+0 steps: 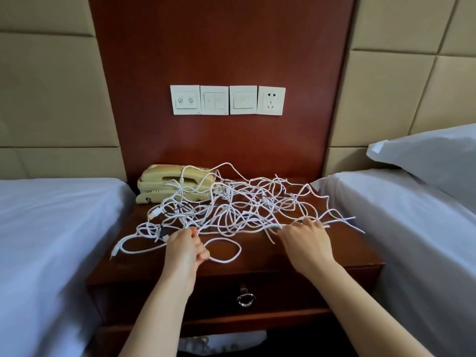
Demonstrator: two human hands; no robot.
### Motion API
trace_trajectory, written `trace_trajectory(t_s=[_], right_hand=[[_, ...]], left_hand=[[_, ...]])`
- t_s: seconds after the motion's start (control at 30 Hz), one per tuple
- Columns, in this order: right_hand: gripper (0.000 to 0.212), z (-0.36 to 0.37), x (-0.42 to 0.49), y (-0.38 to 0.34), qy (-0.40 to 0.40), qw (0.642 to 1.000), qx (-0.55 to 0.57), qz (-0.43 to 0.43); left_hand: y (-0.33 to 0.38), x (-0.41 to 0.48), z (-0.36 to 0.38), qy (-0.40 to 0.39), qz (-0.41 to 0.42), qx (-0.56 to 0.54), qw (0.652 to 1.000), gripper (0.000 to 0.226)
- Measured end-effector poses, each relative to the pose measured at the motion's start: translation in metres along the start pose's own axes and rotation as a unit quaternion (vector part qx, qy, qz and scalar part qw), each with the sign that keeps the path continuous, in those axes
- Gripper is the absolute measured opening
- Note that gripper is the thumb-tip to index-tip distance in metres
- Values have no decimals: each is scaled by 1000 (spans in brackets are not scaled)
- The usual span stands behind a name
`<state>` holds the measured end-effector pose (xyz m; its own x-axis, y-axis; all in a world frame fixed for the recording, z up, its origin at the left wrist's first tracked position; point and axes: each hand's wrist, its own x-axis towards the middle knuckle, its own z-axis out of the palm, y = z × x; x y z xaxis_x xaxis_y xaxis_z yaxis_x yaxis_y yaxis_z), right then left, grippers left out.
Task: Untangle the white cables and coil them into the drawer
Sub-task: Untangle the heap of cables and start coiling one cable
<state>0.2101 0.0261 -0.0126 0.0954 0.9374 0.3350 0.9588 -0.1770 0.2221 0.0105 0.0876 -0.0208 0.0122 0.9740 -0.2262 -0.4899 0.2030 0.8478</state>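
Here my left hand (186,247) pinches one loop of the white cables (230,199) to free it, my right hand (306,240) steadying the rest, grip unclear.

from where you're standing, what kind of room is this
Most likely a twin hotel room: two white-sheeted beds flank a wooden nightstand, a corded telephone sits on it, and a row of wall switches hangs above.
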Motion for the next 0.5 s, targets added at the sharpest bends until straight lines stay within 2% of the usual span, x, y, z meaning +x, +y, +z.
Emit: trace_trajectory(t_s=[0.13,0.27,0.37,0.47,0.5], right_hand=[[41,3,4,-1,-44,997,32,47],[55,-8,6,-2,-25,992,115,48],[75,-13,3,-7,70,984,160,35],[82,-20,-1,-18,182,954,235,-44],[81,-23,-3,-23,191,946,252,-77]], left_hand=[[6,0,-6,25,23,52,998,31],[6,-2,-11,13,61,125,990,30],[6,-1,-12,-12,74,159,984,31],[3,-4,-9,-49,90,197,975,33],[2,-6,-8,-58,99,217,969,33]])
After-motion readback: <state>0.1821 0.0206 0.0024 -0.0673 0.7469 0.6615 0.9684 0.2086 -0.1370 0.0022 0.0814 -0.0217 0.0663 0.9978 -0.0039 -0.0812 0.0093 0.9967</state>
